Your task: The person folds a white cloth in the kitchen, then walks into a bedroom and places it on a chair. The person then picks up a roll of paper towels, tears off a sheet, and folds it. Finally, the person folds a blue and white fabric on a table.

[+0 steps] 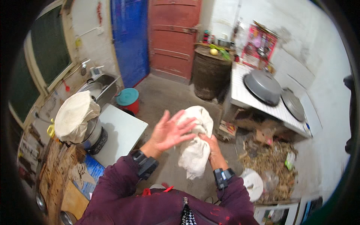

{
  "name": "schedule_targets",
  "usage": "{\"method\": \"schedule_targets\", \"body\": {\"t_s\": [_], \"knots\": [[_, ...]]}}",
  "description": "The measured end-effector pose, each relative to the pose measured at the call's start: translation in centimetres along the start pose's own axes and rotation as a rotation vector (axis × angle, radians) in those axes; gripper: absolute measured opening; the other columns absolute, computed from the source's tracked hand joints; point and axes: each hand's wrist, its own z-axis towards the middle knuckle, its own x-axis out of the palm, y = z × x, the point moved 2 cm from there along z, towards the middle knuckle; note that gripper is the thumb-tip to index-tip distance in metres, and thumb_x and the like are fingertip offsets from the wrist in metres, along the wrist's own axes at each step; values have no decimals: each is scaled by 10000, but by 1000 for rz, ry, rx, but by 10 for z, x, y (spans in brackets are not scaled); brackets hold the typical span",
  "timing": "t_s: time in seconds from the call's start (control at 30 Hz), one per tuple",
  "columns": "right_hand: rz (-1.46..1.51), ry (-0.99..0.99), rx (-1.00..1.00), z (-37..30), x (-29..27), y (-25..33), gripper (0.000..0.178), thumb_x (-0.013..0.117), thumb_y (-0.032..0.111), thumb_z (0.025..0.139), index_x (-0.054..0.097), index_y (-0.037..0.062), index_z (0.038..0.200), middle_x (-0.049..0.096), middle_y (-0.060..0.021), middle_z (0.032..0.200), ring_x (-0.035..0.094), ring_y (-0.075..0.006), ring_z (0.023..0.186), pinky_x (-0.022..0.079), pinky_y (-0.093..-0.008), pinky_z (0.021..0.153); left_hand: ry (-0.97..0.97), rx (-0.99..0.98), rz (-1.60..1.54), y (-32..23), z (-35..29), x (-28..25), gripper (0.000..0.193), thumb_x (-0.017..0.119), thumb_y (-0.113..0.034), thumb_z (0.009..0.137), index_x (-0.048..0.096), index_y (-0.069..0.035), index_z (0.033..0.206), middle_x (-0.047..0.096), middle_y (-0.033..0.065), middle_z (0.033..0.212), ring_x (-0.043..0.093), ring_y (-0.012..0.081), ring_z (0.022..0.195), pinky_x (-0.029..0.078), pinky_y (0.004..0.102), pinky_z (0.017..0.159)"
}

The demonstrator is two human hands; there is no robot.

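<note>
A bunched white cloth [195, 152] hangs in front of me over the floor, with my right hand [213, 149] closed round its right side. My left hand [170, 131] is spread beside the cloth, palm showing and fingers stretched toward it; whether the fingertips touch it I cannot tell. To the left, another off-white cloth [75, 116] covers the top of a metal pot [92, 133]. This pot stands on a dark round base [100, 141] at the edge of a pale tabletop [125, 127].
At the left wall is a metal sink [108, 87], with a teal-topped red bucket [127, 98] near it. A tiled stove [240, 86] with a large grey lid [263, 87] stands right. Straw [275, 161] litters the floor below it. A dark barrel [211, 73] stands by the red door [172, 39].
</note>
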Motion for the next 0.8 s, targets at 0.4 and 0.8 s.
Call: {"method": "schedule_targets", "body": {"t_s": [0.4,0.8], "knots": [[-107,166,134,206,3,21,505,621,86,736,407,-44,1175,545,-152,1057,578,-232,910,493,-321,763,118,-103,-51,-107,126,-98,557,352,-457,879,210,-186,1345,277,179,1349,306,333,1229,256,541,983],[-119,148,177,410,-16,42,475,576,82,750,398,-84,1159,557,-171,1022,592,-250,868,494,-337,772,-418,465,884,-258,256,-159,552,410,-382,886,241,-117,1340,237,116,1382,194,268,1281,192,436,1027]]}}
